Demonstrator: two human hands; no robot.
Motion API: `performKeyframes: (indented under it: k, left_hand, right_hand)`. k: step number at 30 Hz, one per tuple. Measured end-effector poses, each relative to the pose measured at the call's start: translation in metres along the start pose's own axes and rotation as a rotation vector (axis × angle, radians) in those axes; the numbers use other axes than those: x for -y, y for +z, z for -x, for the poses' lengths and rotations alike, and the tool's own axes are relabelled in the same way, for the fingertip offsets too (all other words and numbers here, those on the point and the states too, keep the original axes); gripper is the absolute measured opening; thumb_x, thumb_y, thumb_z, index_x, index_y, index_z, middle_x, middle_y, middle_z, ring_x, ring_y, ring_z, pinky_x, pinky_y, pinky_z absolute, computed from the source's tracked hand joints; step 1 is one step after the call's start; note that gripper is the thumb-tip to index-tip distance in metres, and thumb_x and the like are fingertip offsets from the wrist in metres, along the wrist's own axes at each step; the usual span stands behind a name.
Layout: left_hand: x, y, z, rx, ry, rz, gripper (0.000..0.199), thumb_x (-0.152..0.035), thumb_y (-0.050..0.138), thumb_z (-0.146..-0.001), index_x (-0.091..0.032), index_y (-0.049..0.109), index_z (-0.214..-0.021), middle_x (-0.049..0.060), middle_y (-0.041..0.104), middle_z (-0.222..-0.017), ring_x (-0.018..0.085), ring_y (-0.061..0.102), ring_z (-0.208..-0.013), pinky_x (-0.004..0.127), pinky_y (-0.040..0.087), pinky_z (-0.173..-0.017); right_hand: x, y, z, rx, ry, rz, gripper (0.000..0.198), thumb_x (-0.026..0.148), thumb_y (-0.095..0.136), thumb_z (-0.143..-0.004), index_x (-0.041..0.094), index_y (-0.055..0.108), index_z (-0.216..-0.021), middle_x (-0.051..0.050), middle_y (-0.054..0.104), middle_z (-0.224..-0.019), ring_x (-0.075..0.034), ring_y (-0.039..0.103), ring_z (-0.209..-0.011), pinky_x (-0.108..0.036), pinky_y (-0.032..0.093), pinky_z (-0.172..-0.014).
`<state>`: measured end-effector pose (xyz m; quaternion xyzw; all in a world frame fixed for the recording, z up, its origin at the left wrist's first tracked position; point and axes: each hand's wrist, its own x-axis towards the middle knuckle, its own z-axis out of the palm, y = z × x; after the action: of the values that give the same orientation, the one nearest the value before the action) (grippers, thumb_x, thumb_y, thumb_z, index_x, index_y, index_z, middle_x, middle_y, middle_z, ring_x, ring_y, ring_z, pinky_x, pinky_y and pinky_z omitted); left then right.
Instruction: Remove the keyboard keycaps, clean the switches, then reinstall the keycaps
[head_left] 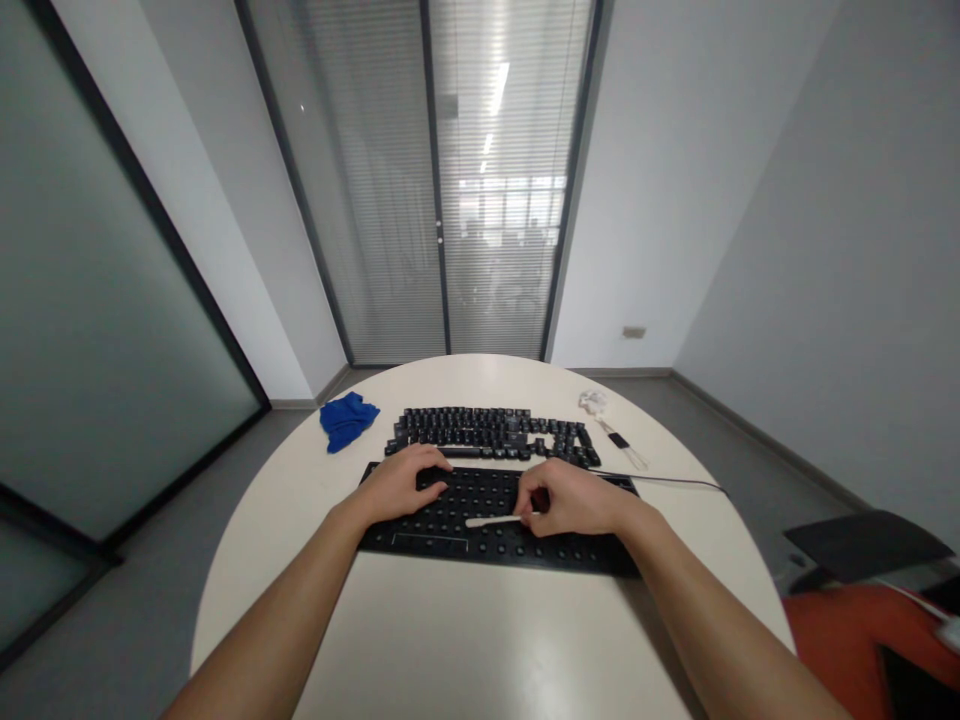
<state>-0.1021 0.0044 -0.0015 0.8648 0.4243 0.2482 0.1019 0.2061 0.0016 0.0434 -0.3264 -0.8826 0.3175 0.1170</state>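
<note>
A black keyboard base (480, 548) with its keycaps off lies across the round table in front of me. My left hand (405, 482) rests on its left part, thumb and fingers apart, holding nothing. Over the middle right of the base, my right hand (566, 497) pinches a cotton swab (491, 521), whose pale tip points left, low over the switches; I cannot tell whether it touches them. Behind the base, the loose black keycaps (465, 430) are laid out in keyboard order, with a gap near the right.
A blue cloth (347, 420) lies at the table's back left. At the back right are a crumpled white wad (592, 402) and a keycap puller (619, 440) with wire loops. A cable (675, 481) runs off the right edge. A red chair (847, 640) stands at right.
</note>
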Motion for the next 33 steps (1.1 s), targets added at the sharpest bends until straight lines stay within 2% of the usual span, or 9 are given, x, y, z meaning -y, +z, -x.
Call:
performKeyframes:
  k: [9, 22, 33]
  left_hand:
    - [0.005, -0.01, 0.003, 0.016, -0.038, 0.029, 0.022, -0.023, 0.068, -0.083, -0.025, 0.07, -0.105, 0.004, 0.068, -0.118, 0.024, 0.062, -0.112, 0.039, 0.048, -0.101]
    - [0.007, -0.01, 0.003, 0.014, -0.056, 0.016, 0.024, -0.021, 0.065, -0.082, -0.026, 0.069, -0.105, 0.003, 0.068, -0.113, 0.023, 0.062, -0.108, 0.039, 0.047, -0.1]
    - [0.01, -0.007, 0.006, 0.004, -0.043, 0.016, 0.025, -0.021, 0.065, -0.081, -0.026, 0.068, -0.106, 0.003, 0.068, -0.114, 0.024, 0.062, -0.109, 0.039, 0.047, -0.101]
  right_hand:
    - [-0.002, -0.002, 0.003, 0.056, 0.049, -0.044, 0.017, 0.019, 0.066, -0.066, 0.017, 0.077, -0.078, 0.0, 0.075, -0.075, -0.014, 0.061, -0.065, -0.021, 0.043, -0.058]
    - [-0.002, 0.001, 0.0, 0.097, 0.026, -0.053, 0.018, 0.021, 0.068, -0.067, 0.018, 0.08, -0.08, -0.001, 0.075, -0.074, -0.015, 0.062, -0.065, -0.023, 0.044, -0.059]
    - [-0.018, -0.007, 0.002, -0.026, 0.073, -0.003, 0.013, 0.019, 0.064, -0.07, 0.018, 0.073, -0.079, 0.0, 0.074, -0.076, -0.014, 0.061, -0.066, -0.022, 0.043, -0.059]
